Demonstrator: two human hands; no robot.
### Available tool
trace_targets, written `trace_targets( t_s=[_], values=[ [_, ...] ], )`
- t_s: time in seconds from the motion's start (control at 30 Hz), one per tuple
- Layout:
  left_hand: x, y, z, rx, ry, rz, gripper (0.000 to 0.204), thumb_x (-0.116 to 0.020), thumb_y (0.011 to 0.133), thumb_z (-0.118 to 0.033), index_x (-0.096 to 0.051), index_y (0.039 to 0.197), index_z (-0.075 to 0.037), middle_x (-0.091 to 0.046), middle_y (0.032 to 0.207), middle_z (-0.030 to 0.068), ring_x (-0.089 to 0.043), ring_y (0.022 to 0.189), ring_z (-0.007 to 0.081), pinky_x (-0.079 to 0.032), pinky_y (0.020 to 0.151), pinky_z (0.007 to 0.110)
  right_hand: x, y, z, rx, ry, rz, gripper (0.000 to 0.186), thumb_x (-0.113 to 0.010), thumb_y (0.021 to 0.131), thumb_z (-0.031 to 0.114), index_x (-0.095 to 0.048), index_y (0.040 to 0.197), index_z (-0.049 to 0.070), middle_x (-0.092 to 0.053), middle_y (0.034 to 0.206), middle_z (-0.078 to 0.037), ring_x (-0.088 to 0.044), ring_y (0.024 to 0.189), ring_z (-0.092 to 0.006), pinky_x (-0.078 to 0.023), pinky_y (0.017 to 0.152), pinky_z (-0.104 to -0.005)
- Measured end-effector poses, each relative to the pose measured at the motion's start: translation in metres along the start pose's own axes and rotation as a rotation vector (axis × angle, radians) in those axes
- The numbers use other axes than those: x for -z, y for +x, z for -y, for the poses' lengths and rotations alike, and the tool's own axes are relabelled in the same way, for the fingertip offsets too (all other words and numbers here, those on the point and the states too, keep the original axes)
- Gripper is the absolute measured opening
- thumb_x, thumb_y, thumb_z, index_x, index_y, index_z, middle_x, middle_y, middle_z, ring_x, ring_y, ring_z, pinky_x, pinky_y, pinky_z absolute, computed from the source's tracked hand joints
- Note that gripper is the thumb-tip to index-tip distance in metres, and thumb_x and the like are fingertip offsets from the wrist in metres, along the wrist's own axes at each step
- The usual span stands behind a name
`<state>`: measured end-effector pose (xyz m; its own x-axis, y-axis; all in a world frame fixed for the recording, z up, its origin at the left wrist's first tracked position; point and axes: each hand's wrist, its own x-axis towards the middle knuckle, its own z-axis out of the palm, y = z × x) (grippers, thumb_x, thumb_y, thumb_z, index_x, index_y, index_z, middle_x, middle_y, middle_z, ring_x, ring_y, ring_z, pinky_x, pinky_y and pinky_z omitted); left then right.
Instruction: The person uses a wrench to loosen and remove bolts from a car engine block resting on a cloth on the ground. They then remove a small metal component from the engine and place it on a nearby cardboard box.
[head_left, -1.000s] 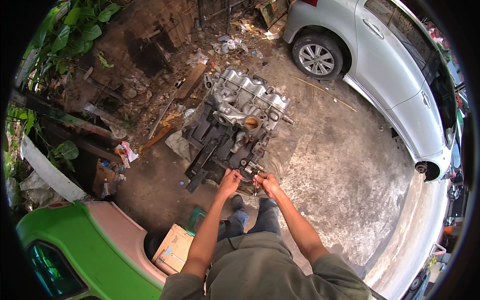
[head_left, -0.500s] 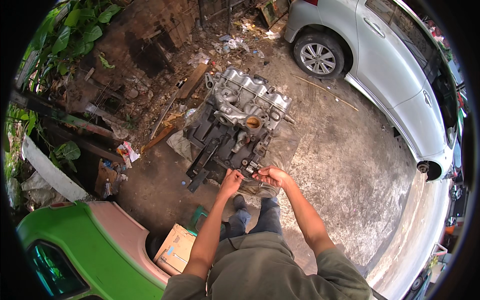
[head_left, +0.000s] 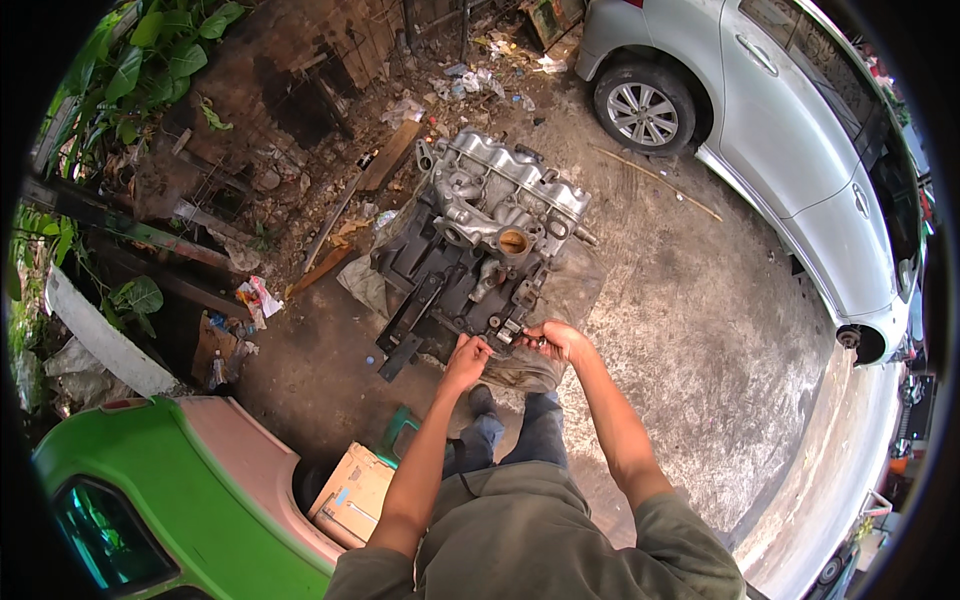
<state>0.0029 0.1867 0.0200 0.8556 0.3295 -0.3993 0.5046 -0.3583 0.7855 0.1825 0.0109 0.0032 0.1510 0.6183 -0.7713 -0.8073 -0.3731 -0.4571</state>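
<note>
So the engine [head_left: 462, 232] sits right in front of the hands, just ahead of the fingertips, on a crumpled drab sheet [head_left: 578, 285] over the ground. Up top, farthest from the hands, there's a bumpy silver cover [head_left: 515, 176], kinda dull and grubby. Closer in, a round opening [head_left: 513, 241] looks rusty orange inside. The lower block is way darker, almost black, with a long dark bracket [head_left: 425, 310] poking out ahead and left of the left hand [head_left: 466, 362]. That hand and the right hand [head_left: 556, 341] are apart but near each other, fingers bunched at the engine's near edge. Honestly can't tell what either one's gripping, too small.
</note>
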Motion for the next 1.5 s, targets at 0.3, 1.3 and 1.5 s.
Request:
trace_targets(
  t_s=[0.3,1.3,1.5],
  values=[
    [-0.002,0.001,0.003,-0.03,0.014,-0.022,0.008,-0.06,0.095,-0.012,-0.064,0.097,-0.006,-0.048,0.098,0.009,-0.057,0.084,0.0245,-0.048,0.081,0.039,-0.014,-0.004,-0.019,0.054,0.055,-0.082,0.014,-0.061,0.099,0.013,-0.061,0.103,0.0,-0.07,0.09,-0.01,-0.06,0.065,-0.0107,-0.052,0.056,-0.0269],
    [-0.003,0.001,0.001,0.02,0.026,0.01,0.009,-0.057,0.099,-0.015,-0.06,0.1,-0.007,-0.045,0.103,0.0096,-0.056,0.087,0.0261,-0.047,0.083,0.042,-0.029,-0.018,-0.067,0.282,0.039,-0.372,0.03,-0.045,0.106,0.018,-0.069,0.113,0.0,-0.057,0.074,0.002,-0.04,0.053,-0.0054,-0.033,0.045,-0.0223],
    [-0.005,0.001,0.003,0.006,0.02,-0.002,0.009,-0.057,0.098,-0.015,-0.06,0.099,-0.007,-0.045,0.103,0.0096,-0.057,0.086,0.0262,-0.047,0.083,0.042,-0.03,-0.012,-0.049,0.122,0.177,-0.182,0.033,-0.039,0.107,0.015,-0.064,0.118,-0.003,-0.053,0.075,0.002,-0.035,0.049,-0.0046,-0.028,0.042,-0.021]
  ],
)
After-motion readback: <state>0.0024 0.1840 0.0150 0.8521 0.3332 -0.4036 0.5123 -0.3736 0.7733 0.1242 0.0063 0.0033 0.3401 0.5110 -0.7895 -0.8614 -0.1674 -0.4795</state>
